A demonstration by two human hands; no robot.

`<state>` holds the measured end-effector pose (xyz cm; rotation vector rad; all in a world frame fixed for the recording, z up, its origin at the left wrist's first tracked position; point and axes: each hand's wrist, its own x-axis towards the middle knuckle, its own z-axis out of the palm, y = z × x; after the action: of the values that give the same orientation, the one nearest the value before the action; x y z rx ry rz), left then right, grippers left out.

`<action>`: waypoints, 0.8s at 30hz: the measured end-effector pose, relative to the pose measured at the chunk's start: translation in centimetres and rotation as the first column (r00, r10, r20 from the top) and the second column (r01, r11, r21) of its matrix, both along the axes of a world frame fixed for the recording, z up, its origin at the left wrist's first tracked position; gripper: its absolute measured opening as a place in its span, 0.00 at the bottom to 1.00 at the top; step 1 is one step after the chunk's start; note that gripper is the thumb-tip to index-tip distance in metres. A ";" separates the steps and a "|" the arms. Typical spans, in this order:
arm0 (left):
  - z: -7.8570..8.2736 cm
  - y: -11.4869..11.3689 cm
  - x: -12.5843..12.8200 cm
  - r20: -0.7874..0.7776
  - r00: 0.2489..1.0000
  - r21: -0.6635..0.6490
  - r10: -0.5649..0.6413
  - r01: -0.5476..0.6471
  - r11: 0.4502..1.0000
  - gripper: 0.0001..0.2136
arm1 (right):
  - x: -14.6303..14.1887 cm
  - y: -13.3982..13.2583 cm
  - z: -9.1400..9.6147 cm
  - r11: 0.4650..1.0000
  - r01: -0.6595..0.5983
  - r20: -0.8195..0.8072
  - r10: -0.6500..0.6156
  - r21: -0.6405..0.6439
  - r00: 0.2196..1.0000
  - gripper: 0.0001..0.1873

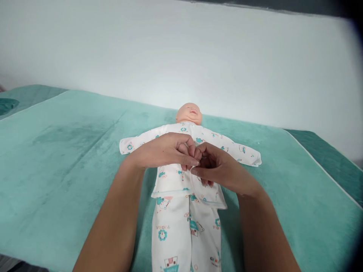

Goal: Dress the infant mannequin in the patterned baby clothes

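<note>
A baby doll (pixel 189 113) lies on its back on a teal blanket (pixel 62 158), head away from me. It wears a white printed shirt (pixel 170 179) and matching trousers (pixel 184 238). My left hand (pixel 163 150) and my right hand (pixel 219 166) meet over the doll's chest. Both have their fingers curled and pinched on the front edges of the shirt, where the two flaps come together. The right flap's lower corner hangs loose over the trousers. What lies between my fingertips is hidden.
The teal blanket covers a wide surface with a darker green border at the far right (pixel 331 158) and far left. A plain white wall (pixel 198 56) rises behind.
</note>
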<state>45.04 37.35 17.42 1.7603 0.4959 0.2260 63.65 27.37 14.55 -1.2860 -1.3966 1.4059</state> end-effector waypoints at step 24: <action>-0.1 0.4 -1.0 -0.049 0.998 0.021 -0.037 0.038 0.999 0.05 | 0.9 1.1 -1.8 0.918 0.293 -0.466 -0.143 0.267 0.873 0.06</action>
<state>44.04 37.79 17.30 1.7980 0.4959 0.1629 64.57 28.47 12.75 -0.8133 -1.0764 1.1509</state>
